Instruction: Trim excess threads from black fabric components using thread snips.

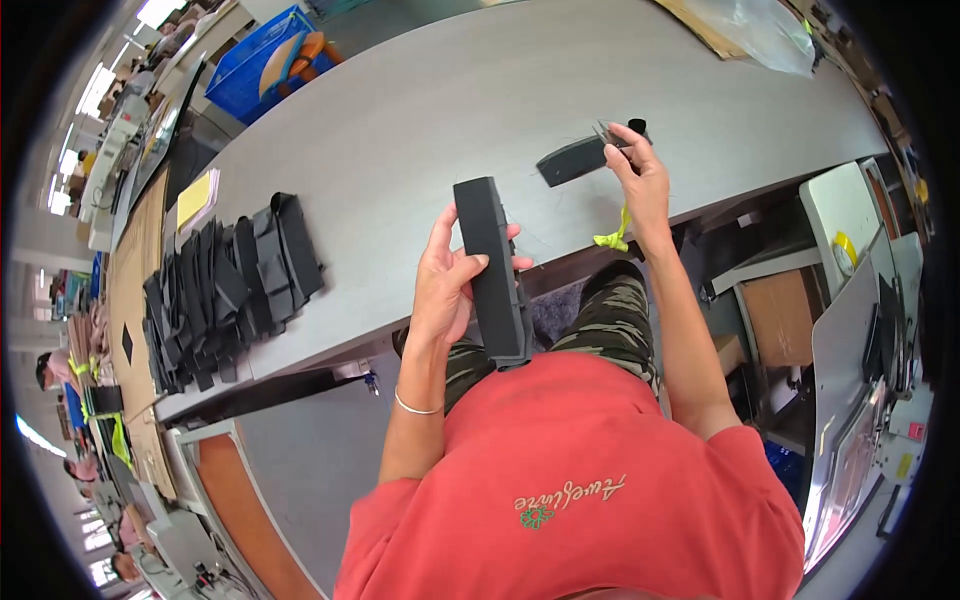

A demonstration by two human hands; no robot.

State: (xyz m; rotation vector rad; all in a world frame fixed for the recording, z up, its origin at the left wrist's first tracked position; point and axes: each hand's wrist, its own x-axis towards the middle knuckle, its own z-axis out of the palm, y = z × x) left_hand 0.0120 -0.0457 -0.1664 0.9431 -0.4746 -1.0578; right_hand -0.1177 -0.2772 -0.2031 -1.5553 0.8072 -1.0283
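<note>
- Head view: clasping a black strip in the left grip, over the near edge of the counter.
- Pinching a pointed tool in the right grip.
- Wearing red shirt with cream script, green emblem.

From here I see a long matt black cloth strip, smooth grey table and glossy blue plastic crate.
</note>
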